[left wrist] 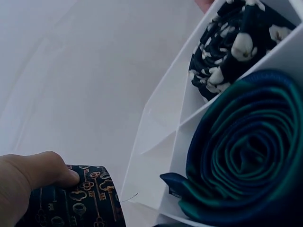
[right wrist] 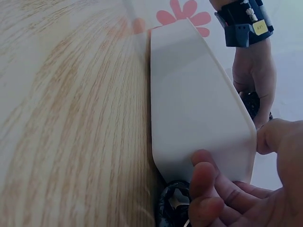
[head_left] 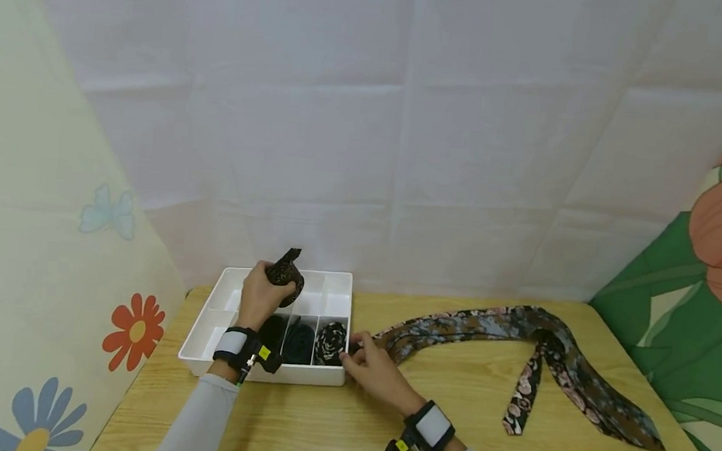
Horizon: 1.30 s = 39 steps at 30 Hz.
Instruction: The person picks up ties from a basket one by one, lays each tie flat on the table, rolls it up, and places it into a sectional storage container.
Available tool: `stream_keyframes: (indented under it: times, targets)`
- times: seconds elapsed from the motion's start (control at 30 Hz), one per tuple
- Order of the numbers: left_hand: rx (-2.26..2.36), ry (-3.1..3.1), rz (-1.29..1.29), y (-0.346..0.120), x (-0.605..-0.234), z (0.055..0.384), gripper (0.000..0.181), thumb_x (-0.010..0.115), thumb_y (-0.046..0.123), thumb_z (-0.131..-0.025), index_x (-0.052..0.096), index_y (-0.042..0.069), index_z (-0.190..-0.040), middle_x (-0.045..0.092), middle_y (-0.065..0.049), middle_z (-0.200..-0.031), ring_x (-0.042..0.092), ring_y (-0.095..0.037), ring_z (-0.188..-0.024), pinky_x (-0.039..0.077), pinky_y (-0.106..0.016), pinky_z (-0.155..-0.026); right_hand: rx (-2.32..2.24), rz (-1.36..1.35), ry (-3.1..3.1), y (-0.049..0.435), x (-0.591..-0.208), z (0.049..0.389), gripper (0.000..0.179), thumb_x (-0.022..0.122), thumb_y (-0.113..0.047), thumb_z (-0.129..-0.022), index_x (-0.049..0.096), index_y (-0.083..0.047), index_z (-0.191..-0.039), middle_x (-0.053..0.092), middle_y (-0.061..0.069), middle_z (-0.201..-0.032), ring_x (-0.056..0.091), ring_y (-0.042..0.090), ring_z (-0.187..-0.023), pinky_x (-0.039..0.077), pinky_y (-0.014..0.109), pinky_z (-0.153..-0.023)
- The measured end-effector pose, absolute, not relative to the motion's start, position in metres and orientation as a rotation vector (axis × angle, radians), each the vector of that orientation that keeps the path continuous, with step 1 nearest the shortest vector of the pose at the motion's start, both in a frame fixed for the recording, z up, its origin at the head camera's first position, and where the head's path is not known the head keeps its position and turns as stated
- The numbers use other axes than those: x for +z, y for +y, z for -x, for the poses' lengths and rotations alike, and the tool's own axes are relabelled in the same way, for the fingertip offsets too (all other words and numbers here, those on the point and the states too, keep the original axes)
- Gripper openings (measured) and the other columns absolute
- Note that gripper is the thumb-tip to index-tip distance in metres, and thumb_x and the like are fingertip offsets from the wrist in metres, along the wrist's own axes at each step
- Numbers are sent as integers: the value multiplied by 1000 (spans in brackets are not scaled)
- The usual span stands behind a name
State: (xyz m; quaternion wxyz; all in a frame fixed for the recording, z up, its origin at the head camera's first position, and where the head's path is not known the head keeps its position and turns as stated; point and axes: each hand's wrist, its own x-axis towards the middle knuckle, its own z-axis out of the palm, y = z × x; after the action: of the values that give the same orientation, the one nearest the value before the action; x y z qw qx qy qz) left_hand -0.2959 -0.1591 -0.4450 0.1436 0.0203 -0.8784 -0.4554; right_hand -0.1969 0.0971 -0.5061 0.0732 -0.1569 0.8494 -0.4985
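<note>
My left hand holds a rolled dark necktie with a gold key pattern above the white compartment box; one end sticks up. My right hand grips the box's right front corner, thumb at the rim and fingers against the outer wall. In the front compartments sit a black-and-white floral rolled necktie, a green and navy rolled necktie and a dark roll partly hidden by my left wrist. Beyond my right fingers lies a long floral necktie.
The box stands on a wooden table near its back left edge. A white sheet hangs behind. Flower-printed panels flank the table. The floral necktie curves across the table's right half, its narrow end bent forward.
</note>
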Motion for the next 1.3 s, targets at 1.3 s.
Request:
stream_keyframes:
  times: [1.3]
  targets:
    - [-893, -2743, -60, -155, -467, 310, 59, 79, 27, -87, 65, -19, -120, 63, -40, -121, 60, -54, -113, 45, -61, -104, -1522, 555, 2438, 100, -504, 196, 48, 55, -31, -112, 41, 0, -146, 74, 14, -87, 62, 23, -63, 51, 27, -55]
